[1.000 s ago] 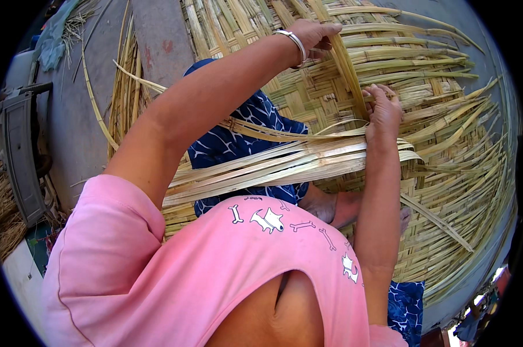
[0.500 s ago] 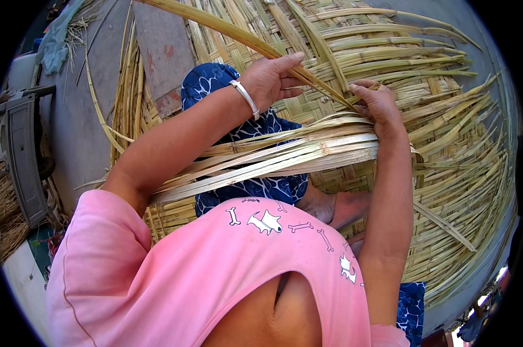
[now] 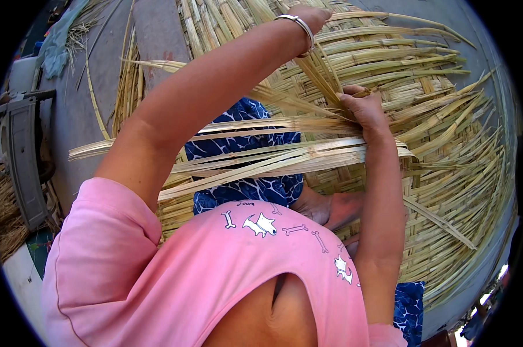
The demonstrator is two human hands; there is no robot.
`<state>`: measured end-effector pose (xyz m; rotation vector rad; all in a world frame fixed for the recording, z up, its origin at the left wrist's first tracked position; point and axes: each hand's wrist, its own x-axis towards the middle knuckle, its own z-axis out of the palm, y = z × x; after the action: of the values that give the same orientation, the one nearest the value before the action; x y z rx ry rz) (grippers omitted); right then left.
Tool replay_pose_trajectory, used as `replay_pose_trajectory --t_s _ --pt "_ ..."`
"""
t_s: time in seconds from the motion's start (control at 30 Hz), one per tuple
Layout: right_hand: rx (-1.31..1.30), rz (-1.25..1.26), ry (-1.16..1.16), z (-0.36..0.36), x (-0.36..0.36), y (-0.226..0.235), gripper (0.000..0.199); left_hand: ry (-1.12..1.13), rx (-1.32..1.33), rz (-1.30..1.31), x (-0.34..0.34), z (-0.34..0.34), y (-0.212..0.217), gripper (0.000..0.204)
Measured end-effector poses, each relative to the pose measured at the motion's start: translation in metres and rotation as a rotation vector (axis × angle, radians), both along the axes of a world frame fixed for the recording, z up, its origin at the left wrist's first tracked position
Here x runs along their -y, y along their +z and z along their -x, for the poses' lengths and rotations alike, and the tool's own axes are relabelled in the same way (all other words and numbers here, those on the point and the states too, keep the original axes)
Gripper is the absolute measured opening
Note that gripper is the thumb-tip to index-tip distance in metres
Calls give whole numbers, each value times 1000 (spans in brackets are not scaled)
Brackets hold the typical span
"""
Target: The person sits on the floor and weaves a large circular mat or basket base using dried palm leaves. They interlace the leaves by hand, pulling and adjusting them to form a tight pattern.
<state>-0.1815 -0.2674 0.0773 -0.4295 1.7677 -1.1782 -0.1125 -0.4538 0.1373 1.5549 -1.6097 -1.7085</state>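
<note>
A wide woven bamboo mat lies under me, its loose strip ends fanning out to the right. My left hand, a silver bangle on its wrist, is stretched to the mat's far side, closed on a long thin bamboo strip that runs back toward my right hand. My right hand rests on the weave with its fingers curled on the strips where that strip enters. A bundle of flat loose strips lies across my lap, over blue patterned cloth.
My bare foot rests on the mat below the bundle. More loose strips lie on the grey concrete floor at the left. A grey plastic object stands at the left edge, with dry straw below it.
My left hand swung from the far edge back toward me with the strip, then has stretched out to the far side again. The right hand has stayed on the weave.
</note>
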Motion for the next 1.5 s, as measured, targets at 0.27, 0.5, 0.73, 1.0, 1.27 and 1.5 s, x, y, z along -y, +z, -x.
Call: replay_pose_trajectory --t_s 0.27,0.5,0.73,1.0,1.27,1.5 --pt "-414 -115 177 -1 -2 -26 23 355 321 43 -3 23 -46 59" --pt "-810 -59 140 -24 -8 -14 14 -337 263 655 17 76 -35 28" --pt "-1076 62 -87 -32 -6 -30 33 -1944 -229 975 -162 84 122 34" --pt "-590 -214 -144 -7 -5 -20 37 -1121 173 951 -38 114 8 56" --pt "-464 -206 -320 -2 -11 -35 48 -1442 454 856 -32 82 -68 39" --pt "-198 -65 -408 -13 -11 -12 46 -1388 320 570 -22 81 -68 54"
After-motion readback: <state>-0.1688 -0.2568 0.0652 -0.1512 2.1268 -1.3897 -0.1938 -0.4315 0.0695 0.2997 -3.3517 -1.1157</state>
